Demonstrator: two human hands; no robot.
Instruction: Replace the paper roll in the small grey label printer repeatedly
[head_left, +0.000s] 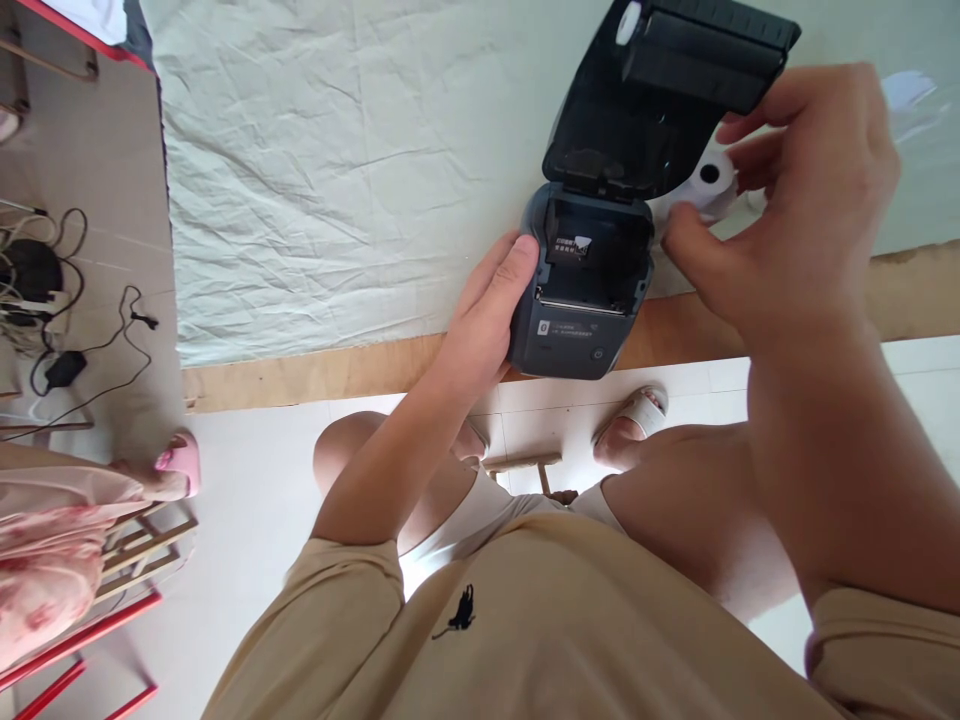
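A dark blue-grey portable label printer [574,325] is held tilted over the table's front edge, its black lid [607,140] swung up and its paper bay bare inside. My left hand [491,300] is closed around the printer's left side, thumb resting on the rim of the bay. Just right of the hinge, a small white paper roll [721,192] with a dark core hole sits between the thumb and fingers of my right hand [795,200]. Part of the roll is hidden behind the lid and fingers.
A pale green, wrinkled cloth [337,180] covers the table, whose bare wooden edge [315,372] runs along the front. White paper [909,90] lies at the far right. On the left floor are tangled cables [37,280], a black adapter [66,370] and a seated person's pink slipper [180,462].
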